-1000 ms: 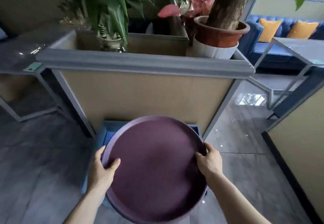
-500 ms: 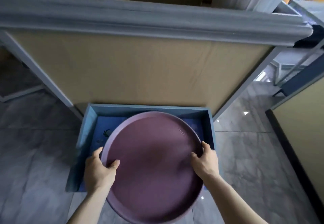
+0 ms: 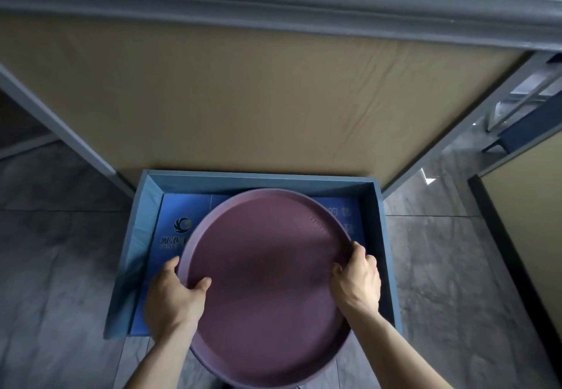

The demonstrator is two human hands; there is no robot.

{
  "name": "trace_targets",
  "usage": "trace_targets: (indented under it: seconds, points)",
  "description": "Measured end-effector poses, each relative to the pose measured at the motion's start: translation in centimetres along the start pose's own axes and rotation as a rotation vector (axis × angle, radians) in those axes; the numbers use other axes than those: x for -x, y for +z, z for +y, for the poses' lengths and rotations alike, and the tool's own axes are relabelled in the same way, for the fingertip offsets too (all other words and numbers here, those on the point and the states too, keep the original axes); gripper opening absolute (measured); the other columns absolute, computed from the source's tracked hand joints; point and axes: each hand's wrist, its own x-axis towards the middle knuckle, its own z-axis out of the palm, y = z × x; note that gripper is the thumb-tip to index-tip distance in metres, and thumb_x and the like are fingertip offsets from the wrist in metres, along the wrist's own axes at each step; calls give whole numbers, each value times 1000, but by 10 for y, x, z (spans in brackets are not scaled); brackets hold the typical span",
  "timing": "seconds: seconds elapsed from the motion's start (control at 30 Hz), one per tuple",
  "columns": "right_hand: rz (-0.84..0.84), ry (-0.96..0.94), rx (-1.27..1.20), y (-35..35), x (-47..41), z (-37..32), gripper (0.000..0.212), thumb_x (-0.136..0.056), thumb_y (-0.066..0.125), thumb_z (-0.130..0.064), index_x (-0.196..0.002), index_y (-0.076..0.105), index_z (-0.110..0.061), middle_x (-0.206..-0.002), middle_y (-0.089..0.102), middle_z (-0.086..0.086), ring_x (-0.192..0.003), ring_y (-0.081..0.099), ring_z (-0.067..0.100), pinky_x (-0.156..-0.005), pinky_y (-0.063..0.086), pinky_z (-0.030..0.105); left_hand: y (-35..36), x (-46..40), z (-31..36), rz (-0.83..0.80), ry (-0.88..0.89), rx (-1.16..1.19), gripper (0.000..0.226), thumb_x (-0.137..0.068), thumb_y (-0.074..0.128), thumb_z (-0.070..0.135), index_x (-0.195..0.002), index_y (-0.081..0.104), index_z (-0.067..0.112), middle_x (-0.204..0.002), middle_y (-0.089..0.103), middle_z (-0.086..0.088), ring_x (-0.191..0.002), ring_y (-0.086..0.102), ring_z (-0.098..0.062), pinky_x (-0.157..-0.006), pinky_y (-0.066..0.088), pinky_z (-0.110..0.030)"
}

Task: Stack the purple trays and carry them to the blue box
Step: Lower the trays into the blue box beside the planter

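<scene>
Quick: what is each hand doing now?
Left hand: closed on purple tray rim.
Right hand: closed on the same rim.

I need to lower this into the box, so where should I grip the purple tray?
Grip the purple tray by its raised rim at opposite sides, as the left hand and right hand do; it is wide, round and has no handles.

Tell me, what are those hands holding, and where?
Both hold the round purple tray by its rim: left hand on the left edge, right hand on the right.
</scene>
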Motion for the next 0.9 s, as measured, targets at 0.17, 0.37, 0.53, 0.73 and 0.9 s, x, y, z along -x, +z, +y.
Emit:
trace_targets:
  seconds: [0.17, 0.37, 0.53, 0.73, 0.9]
  points:
    - [29, 6, 75, -6, -6, -2, 49, -92, 58, -19, -139, 49, -14, -122, 63, 15, -118, 54, 37, -88, 45, 39, 1, 2, 4, -4, -7, -26, 76, -68, 86, 34, -134, 54, 15, -123, 68, -11, -112, 63, -37, -81, 53, -46]
    - [90, -9, 49, -5, -11, 3, 42, -89, 58, -17, -131, 59, -16, -114, 68, 14, -110, 61, 38, -89, 50, 41, 1, 4, 6, 10, -10, -49, 75, -69, 85, 34, -134, 54, 15, -123, 67, -13, -116, 60, -37, -84, 51, -47]
    - [156, -35, 57, 1, -8, 6, 47, -90, 59, -15, -137, 58, -20, -113, 71, 13, -108, 63, 38, -86, 50, 40, 0, 2, 8, 23, -27, -70, 75, -66, 87, 37, -131, 55, 17, -118, 69, -13, -110, 62, -39, -76, 50, -46]
    - [162, -76, 154, 6, -10, 8, 52, -90, 65, -27, -140, 53, -17, -108, 72, 12, -105, 65, 35, -83, 51, 39, 0, 2, 9, 39, -21, -109, 75, -66, 86, 41, -130, 55, 18, -116, 70, -12, -107, 64, -40, -74, 50, -44]
    - [153, -133, 283, 8, -10, 12, 68, -91, 65, -35, -151, 37, -20, -105, 72, 7, -101, 69, 31, -74, 48, 35, -5, -1, 7, 71, 51, -320, 74, -60, 85, 53, -121, 62, 18, -98, 74, -16, -99, 65, -40, -88, 46, -48]
